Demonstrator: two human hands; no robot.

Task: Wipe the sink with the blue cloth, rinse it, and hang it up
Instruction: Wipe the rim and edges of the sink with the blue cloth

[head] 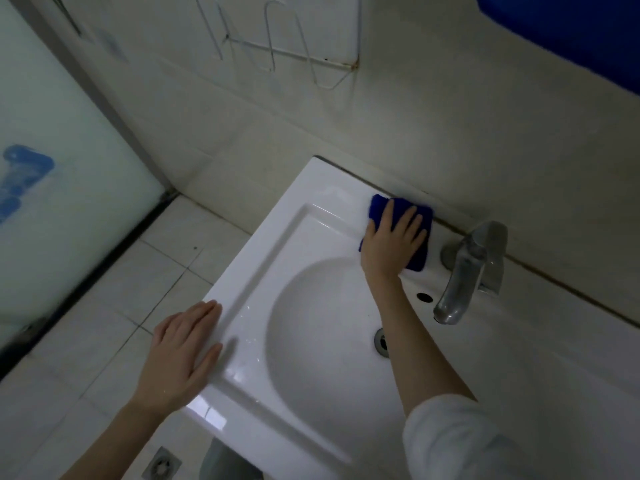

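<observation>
our right hand (393, 242) presses flat on the soft, limp blue cloth (420, 233), left hand (183, 355) open on the sink (263, 258) rim; we'd pinch a cloth corner.

Deep blue cloth (420, 220), glossy white sink (277, 244), grey tap (464, 271)

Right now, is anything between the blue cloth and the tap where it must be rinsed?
Nothing visible. The right hand presses the cloth flat on the sink's back ledge, beside the tap.

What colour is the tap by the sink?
The tap is a dull silver-grey metal, seen best in the head view, the only one.
</observation>
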